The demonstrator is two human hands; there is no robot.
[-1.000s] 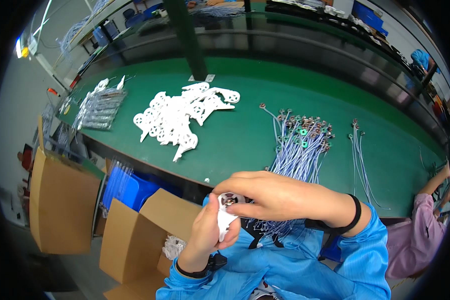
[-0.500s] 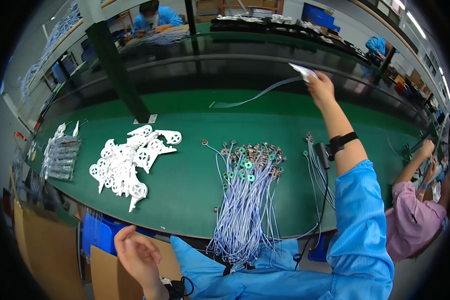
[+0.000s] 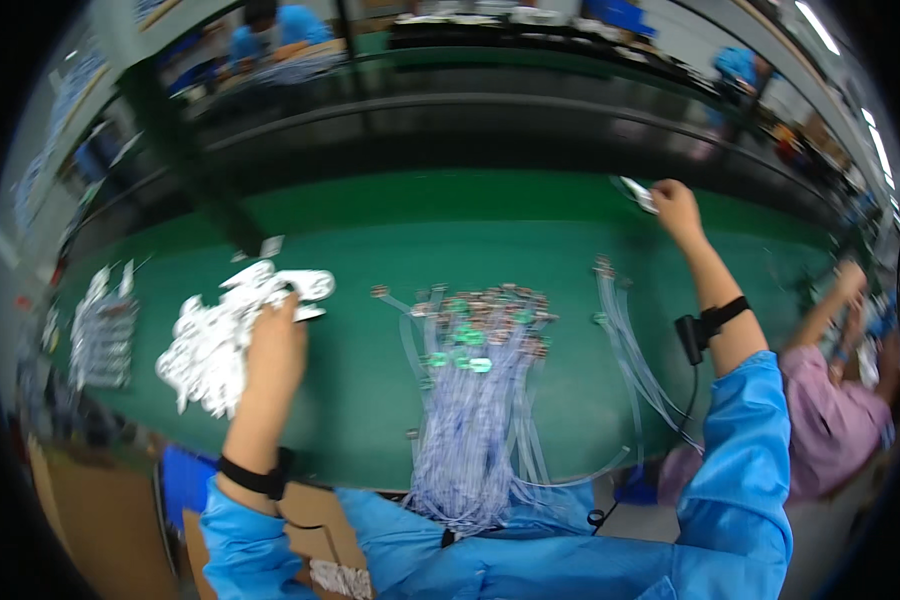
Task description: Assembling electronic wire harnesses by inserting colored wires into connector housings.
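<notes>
My left hand (image 3: 276, 345) reaches over a pile of white plastic parts (image 3: 205, 350) with round, spoked ends. Its fingertips are at the pile's upper right, blurred and partly hidden behind the hand. Out to the right, near the table's far side, my right hand (image 3: 678, 208) pinches a slim white piece (image 3: 638, 194). Between my arms lies a thick bundle of pale blue-white cables (image 3: 475, 420), with metal and green ring-like ends at its far side. A smaller group of the same cables (image 3: 622, 330) lies nearer my right arm.
The green table (image 3: 370, 410) meets a dark band (image 3: 450, 140) along its far side. A post (image 3: 185, 160) rises behind the white pile. Clear-wrapped parts (image 3: 103, 335) lie far left. A person in pink (image 3: 835, 410) works at the right; cardboard boxes (image 3: 100, 520) stand lower left.
My left hand has moved up from the table's front edge onto the white pile. My right hand has gone right and nearer, still holding the white piece. The view has shifted slightly.
</notes>
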